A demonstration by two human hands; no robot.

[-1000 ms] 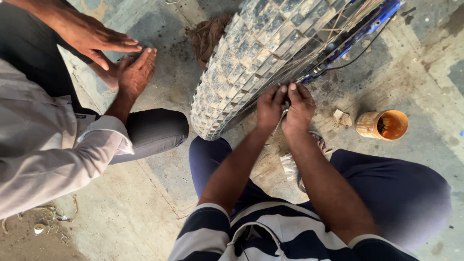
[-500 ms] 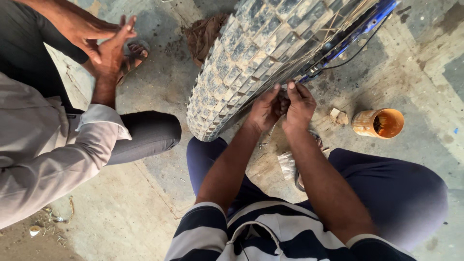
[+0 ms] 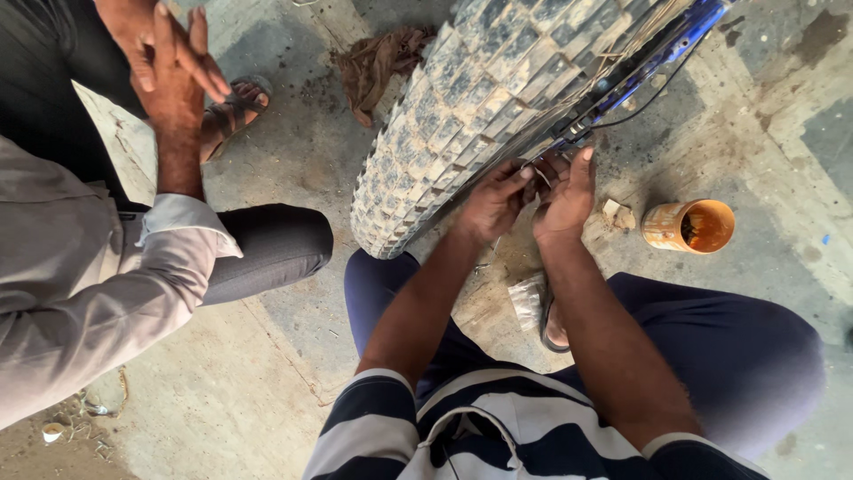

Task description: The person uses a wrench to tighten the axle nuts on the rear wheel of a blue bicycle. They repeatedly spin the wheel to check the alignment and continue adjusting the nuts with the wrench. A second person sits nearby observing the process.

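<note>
Crouching beside a knobby, dust-grey tyre [image 3: 462, 116], left hand [image 3: 493, 203] and right hand [image 3: 567, 191] pinching thin spokes [image 3: 544, 169] by the blue frame [image 3: 657, 49], orange cup [image 3: 691, 226] nearby on the floor.

Knobby tyre [image 3: 471, 116] blocks the floor's [image 3: 267, 391] top centre, both hands [image 3: 533, 200] packed against its rim, orange cup [image 3: 691, 226] and small block [image 3: 618, 214] just right, co-worker's knee [image 3: 275, 244] crowding left, open concrete toward bottom-left corner.
</note>
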